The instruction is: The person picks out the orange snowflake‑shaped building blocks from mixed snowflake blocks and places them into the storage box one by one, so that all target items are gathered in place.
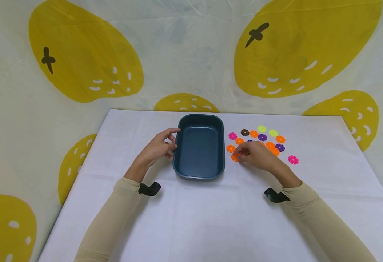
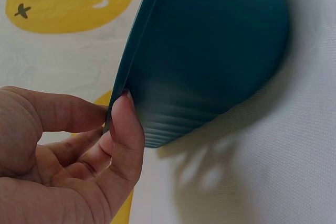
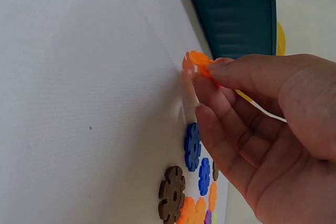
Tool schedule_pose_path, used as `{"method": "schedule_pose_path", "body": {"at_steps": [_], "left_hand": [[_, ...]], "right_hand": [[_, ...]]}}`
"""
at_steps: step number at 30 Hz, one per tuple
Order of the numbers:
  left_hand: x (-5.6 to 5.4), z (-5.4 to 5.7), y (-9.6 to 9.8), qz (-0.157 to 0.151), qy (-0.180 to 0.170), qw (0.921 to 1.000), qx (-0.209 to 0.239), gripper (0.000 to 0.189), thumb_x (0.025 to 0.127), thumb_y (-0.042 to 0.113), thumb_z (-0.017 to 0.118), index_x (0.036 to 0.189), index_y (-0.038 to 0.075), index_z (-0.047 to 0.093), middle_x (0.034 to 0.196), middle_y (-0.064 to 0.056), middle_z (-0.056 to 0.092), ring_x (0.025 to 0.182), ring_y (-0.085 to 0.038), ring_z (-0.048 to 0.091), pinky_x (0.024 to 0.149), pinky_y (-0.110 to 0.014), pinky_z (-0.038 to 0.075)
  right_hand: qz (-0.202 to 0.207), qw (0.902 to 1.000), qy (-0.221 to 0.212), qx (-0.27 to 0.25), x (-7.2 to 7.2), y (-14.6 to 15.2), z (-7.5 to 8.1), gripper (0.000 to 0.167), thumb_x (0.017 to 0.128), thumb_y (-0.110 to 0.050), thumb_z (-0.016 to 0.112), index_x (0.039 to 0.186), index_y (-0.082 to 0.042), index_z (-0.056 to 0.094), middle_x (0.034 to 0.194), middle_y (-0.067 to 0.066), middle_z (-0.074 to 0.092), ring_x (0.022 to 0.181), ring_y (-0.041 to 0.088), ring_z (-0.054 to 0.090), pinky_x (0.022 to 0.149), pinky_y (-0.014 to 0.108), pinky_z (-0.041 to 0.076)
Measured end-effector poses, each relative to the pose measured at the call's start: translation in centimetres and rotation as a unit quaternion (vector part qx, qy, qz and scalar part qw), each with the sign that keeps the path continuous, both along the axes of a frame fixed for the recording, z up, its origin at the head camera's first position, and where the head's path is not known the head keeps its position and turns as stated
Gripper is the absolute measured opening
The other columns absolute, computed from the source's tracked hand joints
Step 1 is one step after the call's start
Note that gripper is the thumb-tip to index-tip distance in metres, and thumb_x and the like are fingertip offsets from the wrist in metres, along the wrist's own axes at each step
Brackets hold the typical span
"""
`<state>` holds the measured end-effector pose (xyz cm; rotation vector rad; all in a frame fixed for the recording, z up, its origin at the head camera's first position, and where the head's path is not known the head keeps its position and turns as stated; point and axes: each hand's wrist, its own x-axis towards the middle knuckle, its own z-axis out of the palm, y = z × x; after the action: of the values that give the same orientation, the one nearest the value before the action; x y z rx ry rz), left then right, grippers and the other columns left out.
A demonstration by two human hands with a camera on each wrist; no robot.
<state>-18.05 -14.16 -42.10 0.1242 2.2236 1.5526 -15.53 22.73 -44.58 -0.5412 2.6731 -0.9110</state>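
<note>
A dark teal rectangular plastic tray [image 1: 199,153] stands on the white table. My left hand [image 1: 158,147] is at its left side; in the left wrist view, thumb and fingers pinch the tray's rim [image 2: 122,72]. To the right of the tray, my right hand [image 1: 255,154] pinches an orange flower-shaped notched disc [image 3: 200,59] between thumb and index finger, close over the table. Beside that hand lie several more such discs, among them a brown one [image 3: 172,195], a blue one [image 3: 192,147] and a pink one [image 1: 293,160]. The hand hides part of the group.
Yellow-green discs [image 1: 261,128] lie at the far side of the group, with purple [image 1: 280,147] and orange ones nearer. The white tabletop [image 1: 198,222] ends at a back edge, behind which hangs a cloth with yellow fruit shapes [image 1: 86,51]. A black strap piece sits at each wrist.
</note>
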Motion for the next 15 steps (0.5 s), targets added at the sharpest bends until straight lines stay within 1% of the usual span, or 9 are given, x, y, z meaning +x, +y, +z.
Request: {"method": "schedule_pose_path", "body": {"at_steps": [4, 9, 15], "left_hand": [[0.0, 0.0, 0.0, 0.0, -0.001, 1.0, 0.001, 0.063, 0.094, -0.003, 0.057, 0.153, 0.014, 0.044, 0.106, -0.013, 0.048, 0.079, -0.028, 0.057, 0.058, -0.036, 0.06], [-0.1, -0.1, -0.1, 0.001, -0.004, 1.0, 0.003, 0.063, 0.094, -0.002, 0.057, 0.153, 0.014, 0.044, 0.107, -0.014, 0.048, 0.082, -0.029, 0.057, 0.059, -0.036, 0.06], [-0.1, -0.1, -0.1, 0.004, -0.007, 1.0, 0.001, 0.063, 0.094, -0.002, 0.057, 0.153, 0.016, 0.044, 0.108, -0.013, 0.047, 0.085, -0.03, 0.057, 0.06, -0.037, 0.06]], "right_hand": [[-0.011, 0.9998, -0.011, -0.009, -0.1, 0.1, 0.3, 0.016, 0.09, -0.002, 0.071, 0.103, -0.009, 0.077, 0.092, 0.002, 0.072, 0.084, 0.019, 0.064, 0.075, 0.026, 0.057], [-0.016, 0.9997, -0.012, -0.017, -0.2, 0.2, 0.9, 0.019, 0.09, 0.0, 0.069, 0.106, -0.007, 0.076, 0.095, 0.003, 0.072, 0.088, 0.022, 0.064, 0.076, 0.025, 0.056], [-0.021, 0.9993, -0.017, -0.025, -0.2, 0.1, 1.8, 0.02, 0.09, -0.003, 0.071, 0.109, -0.006, 0.076, 0.096, 0.004, 0.072, 0.09, 0.023, 0.062, 0.072, 0.023, 0.056]]}}
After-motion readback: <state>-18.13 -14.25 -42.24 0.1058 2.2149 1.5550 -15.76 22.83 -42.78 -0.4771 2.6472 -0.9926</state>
